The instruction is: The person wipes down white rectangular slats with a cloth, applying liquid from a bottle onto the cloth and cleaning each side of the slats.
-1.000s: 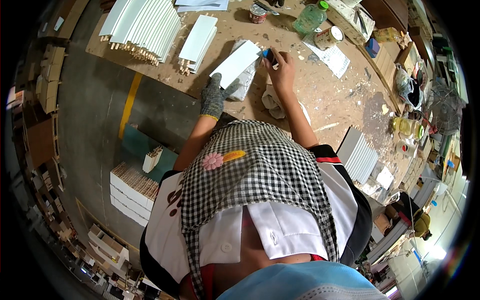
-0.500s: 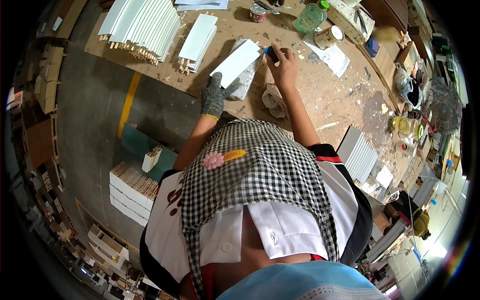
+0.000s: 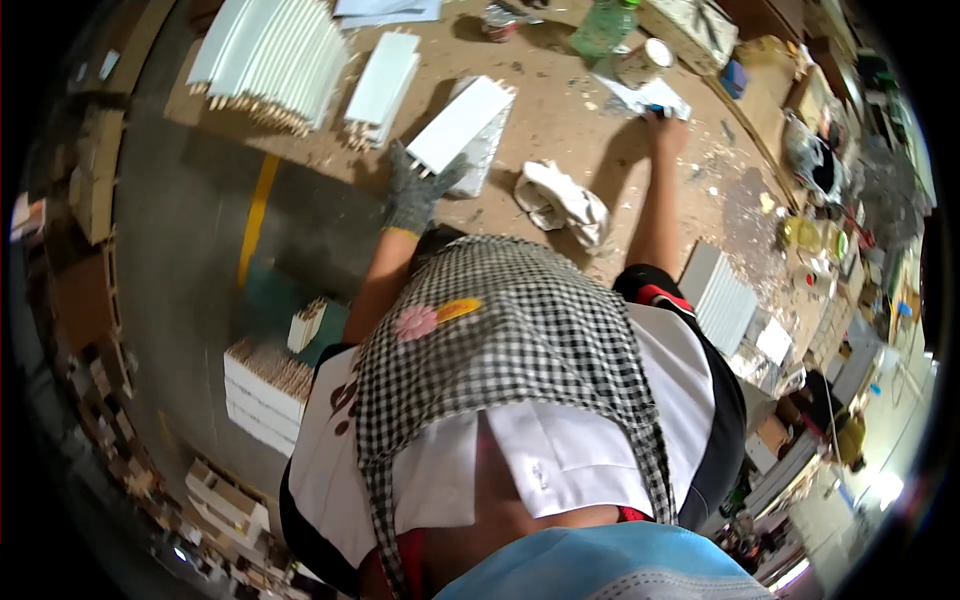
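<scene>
Head view: the gloved left hand (image 3: 412, 194) clamps a white panel (image 3: 460, 124) atop a wrapped block (image 3: 484, 160), seemingly to steady it, while the right hand (image 3: 667, 132) pinches a small blue object (image 3: 655, 108).

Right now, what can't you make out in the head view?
- Small blue object: mostly covered by the bare right hand; shape unclear.
- White rectangular panel: its underside faces away, hiding any fingers of the grey-gloved left hand beneath.
- Large stack of white, dowel-ended slats: far ends cut off by the top edge.
- Green transparent plastic bottle: top cut off likewise.
</scene>
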The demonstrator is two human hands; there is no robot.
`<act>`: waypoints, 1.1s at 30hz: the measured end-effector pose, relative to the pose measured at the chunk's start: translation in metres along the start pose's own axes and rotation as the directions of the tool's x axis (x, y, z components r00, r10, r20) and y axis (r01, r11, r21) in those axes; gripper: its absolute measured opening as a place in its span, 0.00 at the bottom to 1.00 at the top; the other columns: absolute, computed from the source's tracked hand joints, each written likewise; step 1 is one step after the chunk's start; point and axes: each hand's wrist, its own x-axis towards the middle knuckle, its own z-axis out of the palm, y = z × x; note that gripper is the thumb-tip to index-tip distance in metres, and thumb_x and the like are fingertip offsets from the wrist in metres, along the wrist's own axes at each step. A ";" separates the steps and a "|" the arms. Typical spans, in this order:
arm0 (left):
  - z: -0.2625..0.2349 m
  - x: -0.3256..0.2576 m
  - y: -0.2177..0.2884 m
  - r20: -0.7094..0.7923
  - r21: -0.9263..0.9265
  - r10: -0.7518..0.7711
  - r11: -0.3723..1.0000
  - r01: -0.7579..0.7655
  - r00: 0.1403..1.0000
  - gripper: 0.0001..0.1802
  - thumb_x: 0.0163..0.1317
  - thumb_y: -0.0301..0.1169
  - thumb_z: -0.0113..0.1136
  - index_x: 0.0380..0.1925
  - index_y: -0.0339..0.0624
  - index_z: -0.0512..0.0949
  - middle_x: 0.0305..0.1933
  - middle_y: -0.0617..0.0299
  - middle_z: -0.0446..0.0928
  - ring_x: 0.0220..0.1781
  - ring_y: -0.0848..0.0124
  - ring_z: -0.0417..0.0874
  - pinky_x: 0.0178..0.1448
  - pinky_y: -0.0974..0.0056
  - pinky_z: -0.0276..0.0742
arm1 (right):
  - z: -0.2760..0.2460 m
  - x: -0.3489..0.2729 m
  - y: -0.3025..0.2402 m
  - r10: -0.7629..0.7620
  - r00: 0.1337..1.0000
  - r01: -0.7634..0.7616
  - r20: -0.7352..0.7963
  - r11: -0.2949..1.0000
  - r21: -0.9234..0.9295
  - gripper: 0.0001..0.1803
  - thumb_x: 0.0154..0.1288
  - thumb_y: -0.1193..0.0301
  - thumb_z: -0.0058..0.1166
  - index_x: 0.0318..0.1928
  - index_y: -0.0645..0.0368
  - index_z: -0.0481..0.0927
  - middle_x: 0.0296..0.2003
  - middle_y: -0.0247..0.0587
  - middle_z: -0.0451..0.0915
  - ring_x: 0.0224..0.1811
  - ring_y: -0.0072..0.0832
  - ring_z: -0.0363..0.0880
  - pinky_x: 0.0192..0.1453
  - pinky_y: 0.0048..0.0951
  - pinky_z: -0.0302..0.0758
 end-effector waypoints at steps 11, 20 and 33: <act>0.007 -0.007 0.011 -0.110 -0.183 -0.155 0.974 0.133 0.982 0.40 0.74 0.56 0.43 0.68 0.29 0.59 0.65 0.35 0.68 0.61 0.37 0.76 0.55 0.35 0.84 | -0.116 -0.228 -0.087 -0.775 0.537 0.655 0.333 0.632 0.414 0.25 0.58 0.62 0.66 0.58 0.48 0.81 0.66 0.38 0.72 0.63 0.43 0.72 0.63 0.46 0.70; -0.024 0.013 -0.021 -0.103 -0.071 -0.080 0.995 0.073 0.991 0.25 0.66 0.35 0.61 0.56 0.26 0.71 0.59 0.45 0.74 0.52 0.52 0.82 0.53 0.57 0.88 | -0.135 -0.211 -0.232 -0.822 0.569 0.661 -0.043 0.425 0.618 0.23 0.65 0.69 0.56 0.61 0.40 0.79 0.66 0.40 0.71 0.68 0.42 0.68 0.68 0.46 0.66; 0.001 -0.048 -0.003 0.215 0.230 0.168 0.949 -0.217 0.962 0.17 0.65 0.30 0.65 0.50 0.32 0.77 0.47 0.59 0.79 0.45 0.66 0.82 0.46 0.64 0.87 | -0.156 -0.148 -0.270 -0.869 0.302 0.916 -0.391 0.151 0.371 0.16 0.66 0.66 0.55 0.51 0.56 0.83 0.58 0.43 0.77 0.44 0.42 0.82 0.52 0.37 0.76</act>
